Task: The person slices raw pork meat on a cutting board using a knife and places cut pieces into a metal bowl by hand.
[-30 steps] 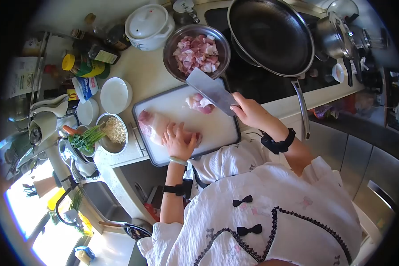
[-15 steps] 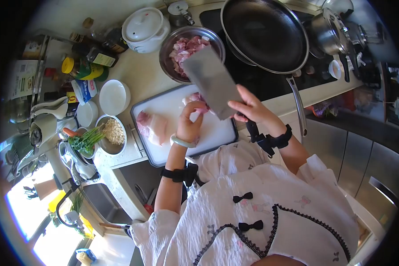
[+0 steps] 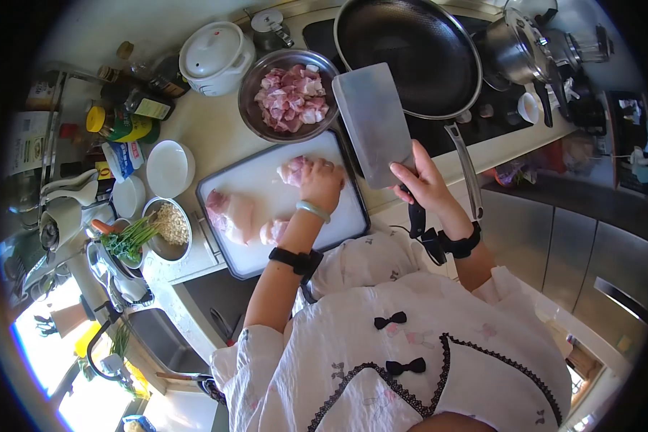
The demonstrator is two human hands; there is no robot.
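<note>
My right hand (image 3: 426, 186) grips a cleaver (image 3: 373, 122) by its handle, with the broad blade raised upright past the right edge of the cutting board (image 3: 261, 189). On that white board, my left hand (image 3: 322, 186) is closed over a piece of raw pork (image 3: 293, 171), whose left end sticks out from under the fingers. A larger slab of pork (image 3: 230, 217) lies at the board's left. Beside my left forearm is a smaller piece of meat (image 3: 274, 232), partly covered by the arm. Just beyond the board stands a steel bowl (image 3: 248, 115) of cut pork chunks.
A large frying pan (image 3: 410, 57) sits on the black cooktop, its handle reaching toward my right arm. A lidded white pot (image 3: 216, 54) stands behind. White bowls (image 3: 171, 169), a bowl of pale chopped pieces (image 3: 173, 223), greens (image 3: 128, 241) and bottles (image 3: 122, 124) crowd the left.
The cleaver has swung from above the board and steel bowl to the right, now more upright. My left hand has moved from a raised pinch down onto the pork piece.
</note>
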